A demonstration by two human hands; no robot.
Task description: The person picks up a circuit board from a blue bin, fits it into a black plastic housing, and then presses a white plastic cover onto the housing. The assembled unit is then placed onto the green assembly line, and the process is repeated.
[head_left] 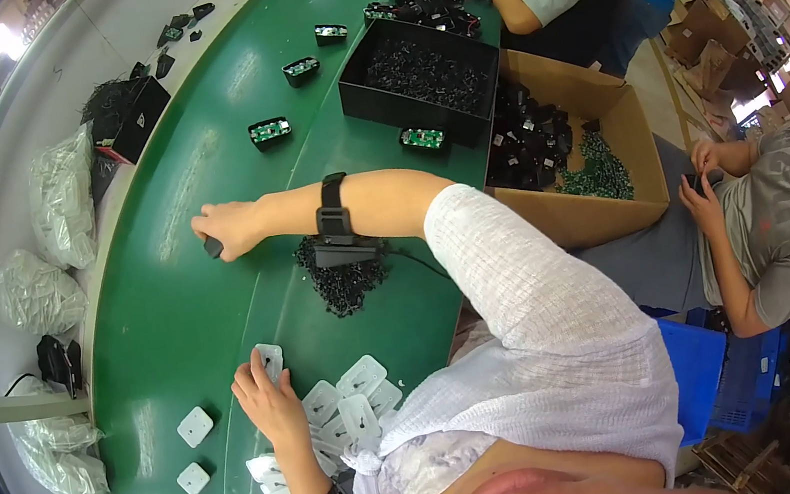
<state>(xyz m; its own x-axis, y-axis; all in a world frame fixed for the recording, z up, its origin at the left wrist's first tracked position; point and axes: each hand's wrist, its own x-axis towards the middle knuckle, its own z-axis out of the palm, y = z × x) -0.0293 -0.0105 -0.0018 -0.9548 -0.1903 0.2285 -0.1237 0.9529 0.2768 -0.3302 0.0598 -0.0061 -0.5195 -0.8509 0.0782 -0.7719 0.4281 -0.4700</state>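
A small dark piece (pixel 213 247) is held between the thumb and curled fingers of the right hand (pixel 231 231), which is stretched over the green counter (pixel 152 352) left of the frame's centre. A pale rounded plate (pixel 272 361) is pinched by the left hand (pixel 270 401), below it and left of centre; its fingers are narrowed about the plate's edge. A dark strap (pixel 333 210) is worn on each wrist. A pile of tiny black parts (pixel 347 282) is spread beneath the right forearm, and more pale plates (pixel 358 415) are heaped just beside the left hand. Four plates (pixel 195 427) are laid in a spaced line at the lower left. Black housings fitted with green boards (pixel 271 131) are set out along the counter toward the top of the frame, near a black box (pixel 396 108) filled with small dark parts. Black pieces and green boards (pixel 596 168) are contained in a cardboard box (pixel 603 216) at upper right. A dark object (pixel 696 185) is held by a co-worker (pixel 777 234) at the right.
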